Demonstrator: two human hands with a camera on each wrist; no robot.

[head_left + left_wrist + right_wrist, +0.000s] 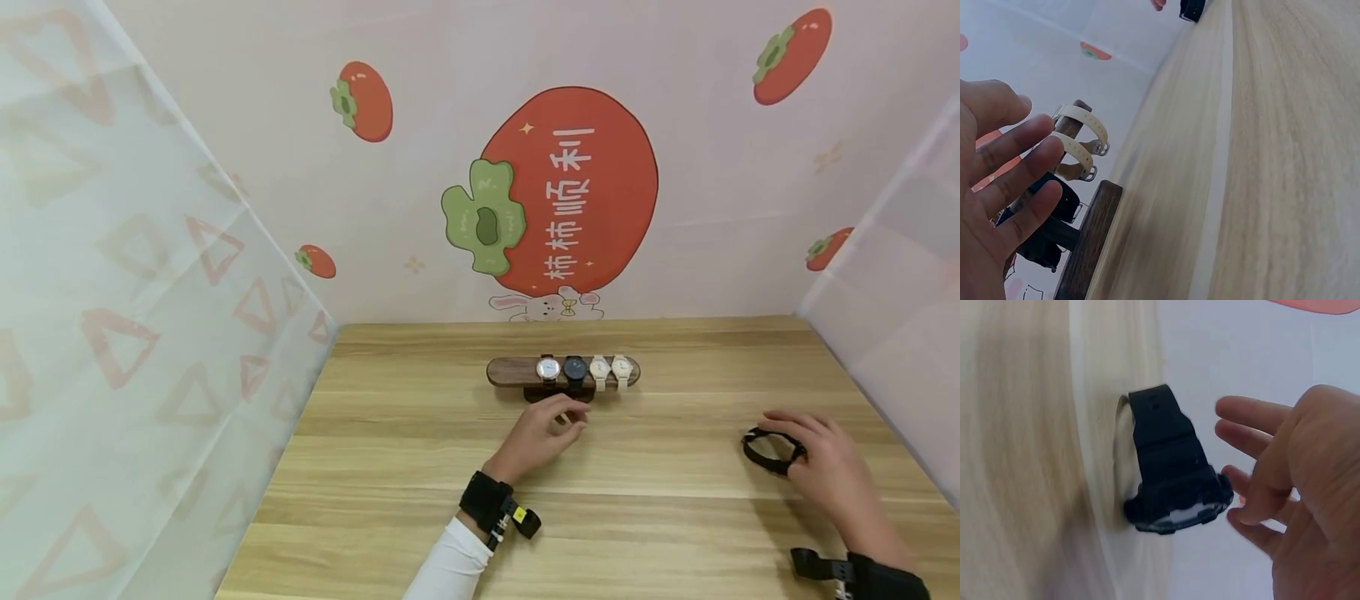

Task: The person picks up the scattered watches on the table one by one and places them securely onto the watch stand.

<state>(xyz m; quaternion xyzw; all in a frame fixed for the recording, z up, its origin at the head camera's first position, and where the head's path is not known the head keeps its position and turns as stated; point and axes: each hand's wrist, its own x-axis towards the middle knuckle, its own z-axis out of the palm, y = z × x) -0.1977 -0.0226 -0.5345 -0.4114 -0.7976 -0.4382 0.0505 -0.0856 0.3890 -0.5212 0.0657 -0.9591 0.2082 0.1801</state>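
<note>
The right hand (828, 467) pinches a black wristwatch (1169, 450) by the edge of its case, between thumb and fingers, at the right side of the table. Its strap forms a closed loop; whether it touches the tabletop I cannot tell. The left hand (536, 437), fingers loosely bent and holding nothing, hovers just in front of a dark wooden watch stand (512, 372). Strapped over the stand's bar are a light-faced watch with a dark strap (548, 367), a black watch (575, 368) and two cream watches (1079, 150) at its right end.
A light wood-grain table (420, 467) carries everything. Behind it rises a wall hanging printed with a large red persimmon (607, 192), and pale patterned panels (172, 333) flank both sides. The left part of the stand's bar is bare. Both wrists wear black camera bands (486, 497).
</note>
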